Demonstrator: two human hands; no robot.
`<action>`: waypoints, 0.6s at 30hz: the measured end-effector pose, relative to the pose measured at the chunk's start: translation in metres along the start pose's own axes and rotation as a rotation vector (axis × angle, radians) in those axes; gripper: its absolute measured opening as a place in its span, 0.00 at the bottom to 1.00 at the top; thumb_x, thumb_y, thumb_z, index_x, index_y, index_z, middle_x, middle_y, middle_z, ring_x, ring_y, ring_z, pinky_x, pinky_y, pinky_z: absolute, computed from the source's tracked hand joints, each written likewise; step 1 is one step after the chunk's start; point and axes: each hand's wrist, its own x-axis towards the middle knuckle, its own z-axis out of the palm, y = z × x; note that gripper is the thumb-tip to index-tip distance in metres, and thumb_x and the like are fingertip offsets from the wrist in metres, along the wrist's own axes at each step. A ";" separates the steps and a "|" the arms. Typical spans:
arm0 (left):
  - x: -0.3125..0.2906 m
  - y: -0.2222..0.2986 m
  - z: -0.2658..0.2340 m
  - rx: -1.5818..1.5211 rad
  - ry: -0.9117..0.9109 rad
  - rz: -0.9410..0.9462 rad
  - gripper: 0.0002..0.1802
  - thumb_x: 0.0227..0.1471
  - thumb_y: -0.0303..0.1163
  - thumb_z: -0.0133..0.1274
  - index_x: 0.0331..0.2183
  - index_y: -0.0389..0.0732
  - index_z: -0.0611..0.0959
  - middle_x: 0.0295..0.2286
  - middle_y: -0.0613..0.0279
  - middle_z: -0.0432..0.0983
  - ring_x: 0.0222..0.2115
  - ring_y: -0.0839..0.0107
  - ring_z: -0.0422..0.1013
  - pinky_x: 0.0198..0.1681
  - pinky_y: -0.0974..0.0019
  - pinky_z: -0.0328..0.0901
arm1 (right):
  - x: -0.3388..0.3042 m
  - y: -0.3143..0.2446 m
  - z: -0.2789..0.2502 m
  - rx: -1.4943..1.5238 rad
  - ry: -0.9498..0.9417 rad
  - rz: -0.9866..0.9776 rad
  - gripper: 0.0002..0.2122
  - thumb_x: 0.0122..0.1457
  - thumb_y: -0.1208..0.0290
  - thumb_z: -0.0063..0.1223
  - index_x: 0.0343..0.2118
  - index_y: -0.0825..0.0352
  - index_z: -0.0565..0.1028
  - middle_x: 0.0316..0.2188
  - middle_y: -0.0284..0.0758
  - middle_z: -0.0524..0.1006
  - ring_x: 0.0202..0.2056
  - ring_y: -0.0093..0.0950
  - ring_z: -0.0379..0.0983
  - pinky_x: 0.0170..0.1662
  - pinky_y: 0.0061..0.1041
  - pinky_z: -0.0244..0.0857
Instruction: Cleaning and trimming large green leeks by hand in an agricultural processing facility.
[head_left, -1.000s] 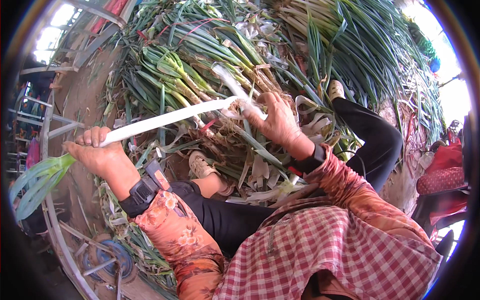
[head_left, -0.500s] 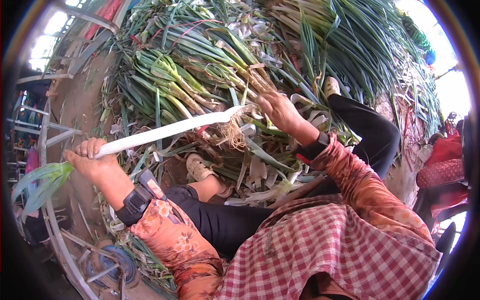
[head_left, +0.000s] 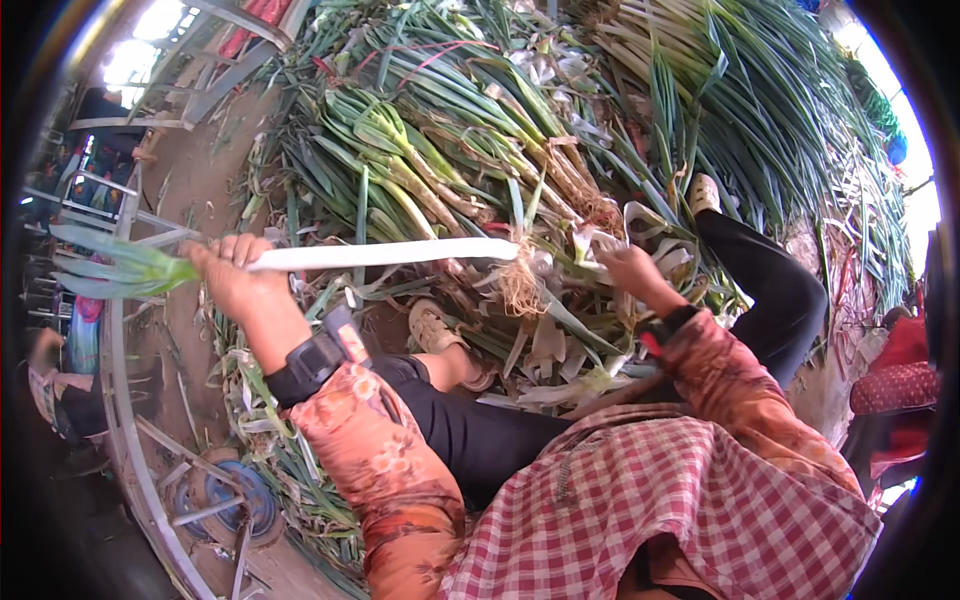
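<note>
My left hand (head_left: 242, 278) is closed round the upper part of a large green onion (head_left: 390, 254). Its green leaves stick out to the left past my fist, and the long white shaft lies nearly level to the right. At the far end a tuft of brown roots (head_left: 522, 285) hangs down. My right hand (head_left: 638, 275) is to the right of the roots, apart from the onion, with its fingers curled together. Pale leaf scraps lie right by those fingertips; whether the fingers pinch one is hard to tell.
Unpeeled green onions (head_left: 430, 170) lie heaped ahead, with a bigger pile (head_left: 760, 110) at the far right. Peeled skins (head_left: 540, 350) litter the ground around my shoes. A metal cart frame with a blue wheel (head_left: 235, 505) stands at the left, and a red bag (head_left: 895, 370) at the right.
The onion has swung from a slant to almost level, its root end lower. My right hand has moved right and down, away from the roots, and its fingers have curled in.
</note>
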 end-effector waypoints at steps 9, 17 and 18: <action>-0.040 -0.066 0.051 0.572 -0.112 0.101 0.21 0.44 0.40 0.51 0.11 0.46 0.60 0.07 0.72 0.52 0.06 0.81 0.50 0.09 0.73 0.48 | 0.021 -0.075 -0.077 0.409 0.333 -0.271 0.17 0.44 0.69 0.50 0.38 0.69 0.68 0.34 0.44 0.69 0.36 0.40 0.66 0.40 0.32 0.60; -0.075 -0.121 0.042 1.613 -0.880 0.796 0.10 0.38 0.34 0.52 0.23 0.37 0.75 0.17 0.51 0.70 0.21 0.51 0.67 0.24 0.57 0.61 | 0.003 -0.153 -0.189 -0.023 0.722 -0.869 0.17 0.39 0.70 0.49 0.36 0.63 0.69 0.40 0.36 0.66 0.45 0.29 0.60 0.54 0.40 0.42; -0.088 -0.135 0.043 1.721 -0.994 0.835 0.09 0.37 0.34 0.53 0.22 0.39 0.74 0.17 0.53 0.69 0.20 0.53 0.68 0.23 0.57 0.62 | 0.004 -0.140 -0.185 -0.216 0.741 -0.795 0.16 0.39 0.67 0.47 0.34 0.63 0.70 0.36 0.34 0.68 0.42 0.28 0.62 0.54 0.37 0.42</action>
